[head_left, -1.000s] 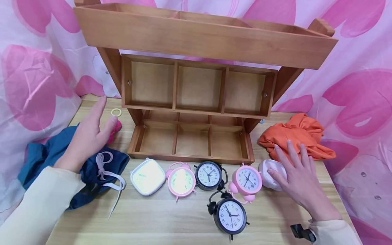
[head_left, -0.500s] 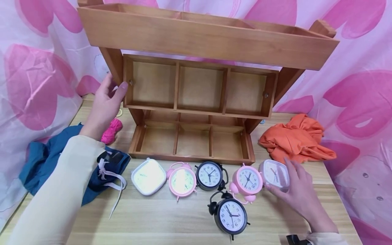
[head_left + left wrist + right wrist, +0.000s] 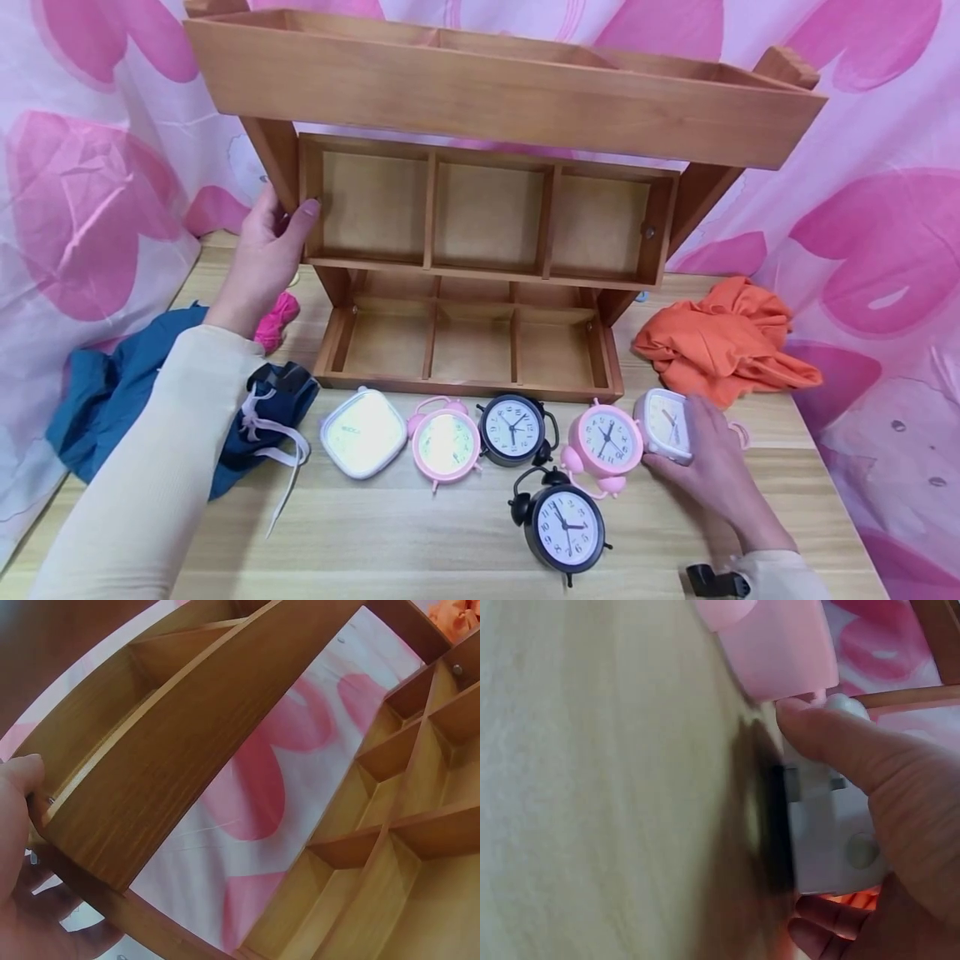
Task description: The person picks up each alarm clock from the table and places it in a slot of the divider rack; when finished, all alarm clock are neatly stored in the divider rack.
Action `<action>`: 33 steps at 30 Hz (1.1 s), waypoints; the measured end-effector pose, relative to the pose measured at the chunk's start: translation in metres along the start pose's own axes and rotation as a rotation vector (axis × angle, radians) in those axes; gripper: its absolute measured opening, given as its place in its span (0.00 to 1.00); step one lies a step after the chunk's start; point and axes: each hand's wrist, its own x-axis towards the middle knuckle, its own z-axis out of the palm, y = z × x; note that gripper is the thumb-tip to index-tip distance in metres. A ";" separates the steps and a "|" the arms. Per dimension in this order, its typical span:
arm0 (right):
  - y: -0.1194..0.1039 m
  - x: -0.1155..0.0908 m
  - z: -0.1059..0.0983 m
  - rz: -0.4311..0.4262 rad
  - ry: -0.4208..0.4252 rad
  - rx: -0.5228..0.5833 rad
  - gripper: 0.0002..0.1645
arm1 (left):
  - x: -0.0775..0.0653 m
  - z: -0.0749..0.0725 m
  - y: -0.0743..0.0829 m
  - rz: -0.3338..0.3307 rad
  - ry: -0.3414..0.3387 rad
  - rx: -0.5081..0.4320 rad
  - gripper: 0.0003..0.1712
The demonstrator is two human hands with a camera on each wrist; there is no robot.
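Observation:
My left hand [image 3: 258,267] grips the left end of the tiered wooden shelf [image 3: 495,100] at its middle tray. In the left wrist view the thumb lies over the tray's end while the fingers curl behind the side post [image 3: 172,922]. A small white square alarm clock [image 3: 666,423] stands at the right end of a row of clocks. My right hand [image 3: 712,467] holds it from its right side, covering part of its edge. The right wrist view shows thumb and fingers around the clock's white body [image 3: 825,840], close to a pink alarm clock [image 3: 780,652].
Left of the held clock are a pink alarm clock [image 3: 606,442], black ones [image 3: 512,429] [image 3: 564,527], another pink one [image 3: 446,446] and a white square one [image 3: 363,433]. An orange cloth [image 3: 723,337] lies right; a blue drawstring bag [image 3: 127,383] and pink yarn [image 3: 276,321] lie left.
My left hand has moved up and right from above the blue bag onto the shelf's left end. The right hand has come down from over the white clock to grip its side.

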 end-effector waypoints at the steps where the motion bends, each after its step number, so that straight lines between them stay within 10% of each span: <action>1: 0.001 0.000 0.000 0.015 -0.009 -0.005 0.71 | 0.000 0.000 0.000 -0.003 -0.005 0.001 0.34; 18: -0.009 -0.006 -0.019 0.037 0.106 0.042 0.70 | 0.001 0.003 0.001 0.012 -0.029 0.007 0.35; 33: -0.087 0.061 -0.034 -0.179 0.035 -0.011 0.65 | 0.002 0.003 -0.001 -0.012 -0.027 0.020 0.35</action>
